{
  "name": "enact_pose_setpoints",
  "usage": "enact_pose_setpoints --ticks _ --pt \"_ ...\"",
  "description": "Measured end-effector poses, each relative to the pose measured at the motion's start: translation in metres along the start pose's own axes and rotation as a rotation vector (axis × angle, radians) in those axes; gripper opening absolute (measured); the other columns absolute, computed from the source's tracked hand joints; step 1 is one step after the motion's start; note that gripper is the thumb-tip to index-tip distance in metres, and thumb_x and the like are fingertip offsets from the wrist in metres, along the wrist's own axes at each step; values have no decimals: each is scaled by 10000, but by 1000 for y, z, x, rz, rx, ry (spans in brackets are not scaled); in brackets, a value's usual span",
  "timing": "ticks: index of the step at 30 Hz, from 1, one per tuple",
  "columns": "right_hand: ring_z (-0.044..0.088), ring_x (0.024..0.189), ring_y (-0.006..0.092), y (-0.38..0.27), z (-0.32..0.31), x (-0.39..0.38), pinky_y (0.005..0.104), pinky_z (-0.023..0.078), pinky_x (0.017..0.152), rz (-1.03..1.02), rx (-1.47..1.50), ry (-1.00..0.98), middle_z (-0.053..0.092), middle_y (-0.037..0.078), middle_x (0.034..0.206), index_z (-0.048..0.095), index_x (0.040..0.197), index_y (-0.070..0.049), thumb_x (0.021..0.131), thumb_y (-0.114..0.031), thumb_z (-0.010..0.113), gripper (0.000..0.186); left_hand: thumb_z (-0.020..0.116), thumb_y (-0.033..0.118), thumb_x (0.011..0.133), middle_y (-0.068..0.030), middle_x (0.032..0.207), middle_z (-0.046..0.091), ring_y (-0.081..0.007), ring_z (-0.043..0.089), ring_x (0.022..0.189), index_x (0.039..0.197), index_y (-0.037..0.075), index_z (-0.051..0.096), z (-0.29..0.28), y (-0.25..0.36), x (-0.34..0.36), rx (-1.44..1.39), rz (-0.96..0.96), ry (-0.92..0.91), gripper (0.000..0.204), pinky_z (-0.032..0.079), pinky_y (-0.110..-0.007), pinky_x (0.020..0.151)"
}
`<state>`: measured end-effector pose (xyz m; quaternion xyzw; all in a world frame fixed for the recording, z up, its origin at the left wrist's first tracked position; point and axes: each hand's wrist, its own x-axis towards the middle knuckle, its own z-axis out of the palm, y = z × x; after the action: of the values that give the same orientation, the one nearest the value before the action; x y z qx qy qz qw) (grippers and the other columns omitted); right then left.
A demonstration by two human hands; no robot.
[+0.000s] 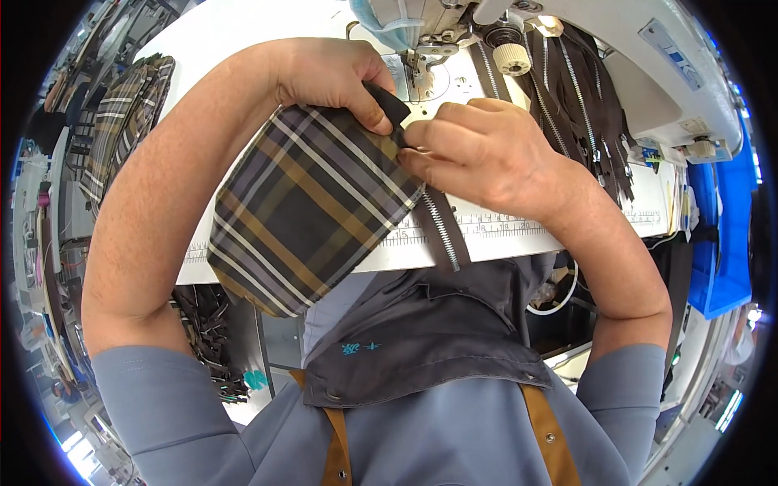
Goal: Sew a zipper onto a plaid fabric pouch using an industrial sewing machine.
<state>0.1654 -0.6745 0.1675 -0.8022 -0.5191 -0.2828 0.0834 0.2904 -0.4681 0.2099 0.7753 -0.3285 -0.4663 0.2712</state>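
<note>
- The left hand (344,85) clamps the far edge of the plaid fabric (312,215); the right hand (494,158), just beside, pinches its far right corner.
- The fabric extends near and left of the 2 hands, past the near edge of the bench (219,32).

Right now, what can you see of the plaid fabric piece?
The plaid fabric piece looks woven: dark, crossed by tan, white and greyish-purple bands. It is held slantwise, its lower part past the edge of the white table. The left hand grips its top beside a black strip; the right hand pinches its upper right edge. A zipper shows by its right corner; I cannot tell if joined.
</note>
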Motion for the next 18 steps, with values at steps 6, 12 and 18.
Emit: enact_pose_setpoints --ticks 6,12,18 --pt "626 824 145 9 18 4 299 542 616 14 -51 36 636 -14 844 687 834 -86 724 -145 678 126 801 156 782 28 714 665 -75 591 650 815 56 719 -9 11 7 210 -121 78 134 452 -236 616" --pt "652 815 164 7 26 4 310 563 642 182 3 13 674 6 813 714 826 -73 726 -140 682 125 834 212 760 6 754 678 -101 617 712 879 68 719 -11 5 8 475 -130 225 219 480 -273 661" --pt "654 799 163 3 24 4 318 561 633 214 20 61 659 9 786 713 816 -68 713 -145 687 131 840 246 762 -63 1015 727 -253 680 931 1008 90 719 37 -13 -4 818 170 923 316 485 -385 864"
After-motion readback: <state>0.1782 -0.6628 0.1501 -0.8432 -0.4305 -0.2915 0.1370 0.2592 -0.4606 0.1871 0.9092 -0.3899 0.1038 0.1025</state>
